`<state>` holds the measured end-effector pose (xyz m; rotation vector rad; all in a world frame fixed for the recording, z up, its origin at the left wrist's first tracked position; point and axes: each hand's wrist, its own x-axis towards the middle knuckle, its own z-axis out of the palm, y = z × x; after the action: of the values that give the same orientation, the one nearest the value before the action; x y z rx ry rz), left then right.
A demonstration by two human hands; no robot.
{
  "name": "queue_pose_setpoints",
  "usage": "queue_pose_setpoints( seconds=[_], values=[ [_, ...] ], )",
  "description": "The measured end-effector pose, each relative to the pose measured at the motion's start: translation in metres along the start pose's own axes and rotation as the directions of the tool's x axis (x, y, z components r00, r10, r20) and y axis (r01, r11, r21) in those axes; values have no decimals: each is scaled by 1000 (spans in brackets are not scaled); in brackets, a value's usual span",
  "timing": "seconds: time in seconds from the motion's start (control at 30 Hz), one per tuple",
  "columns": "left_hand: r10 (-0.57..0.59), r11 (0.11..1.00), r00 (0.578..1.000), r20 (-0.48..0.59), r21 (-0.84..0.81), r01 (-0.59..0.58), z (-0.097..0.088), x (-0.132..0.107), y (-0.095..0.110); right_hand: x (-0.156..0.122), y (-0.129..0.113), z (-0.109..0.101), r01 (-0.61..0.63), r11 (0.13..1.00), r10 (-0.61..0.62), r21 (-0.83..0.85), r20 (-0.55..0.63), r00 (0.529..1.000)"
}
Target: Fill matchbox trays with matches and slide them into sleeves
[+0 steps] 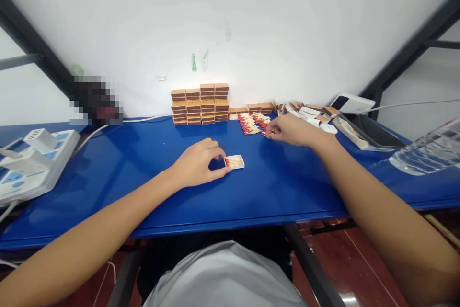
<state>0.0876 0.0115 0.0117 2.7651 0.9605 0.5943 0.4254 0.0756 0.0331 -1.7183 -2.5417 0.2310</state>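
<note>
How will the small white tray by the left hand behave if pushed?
The white tray should probably slide rather than tip, as it seems to lie flat on the glossy blue table. It looks light, being small and holding thin matchsticks. These could spill if it tilts, since its top is open.

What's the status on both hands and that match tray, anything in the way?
Left hand on match tray, left end; matches inside. Right hand at loose match pile, grip unclear. Matchbox stack beyond tray, not between it and pile.
</note>
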Motion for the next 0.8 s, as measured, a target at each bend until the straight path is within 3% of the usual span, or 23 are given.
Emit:
queue_pose_setpoints(
  seconds=[0.17,0.57,0.7,0.8],
  values=[
    [1,1000,1000,-1,-5,-1,0,0,0,3,4,4,-3,1000,2,-12,-36,999],
    [3,1000,1000,0,-4,-3,0,1,1,1,-5,2,-12,1000,12,-19,10,1000],
    [-7,1000,1000,1,-9,7,0,1,1,-2,-11,-1,25,996,-25,83,7,1000],
    [-2,1000,1000,-8,0,2,1,0,1,-9,-30,-3,126,970,-115,206,-65,991]
  ],
)
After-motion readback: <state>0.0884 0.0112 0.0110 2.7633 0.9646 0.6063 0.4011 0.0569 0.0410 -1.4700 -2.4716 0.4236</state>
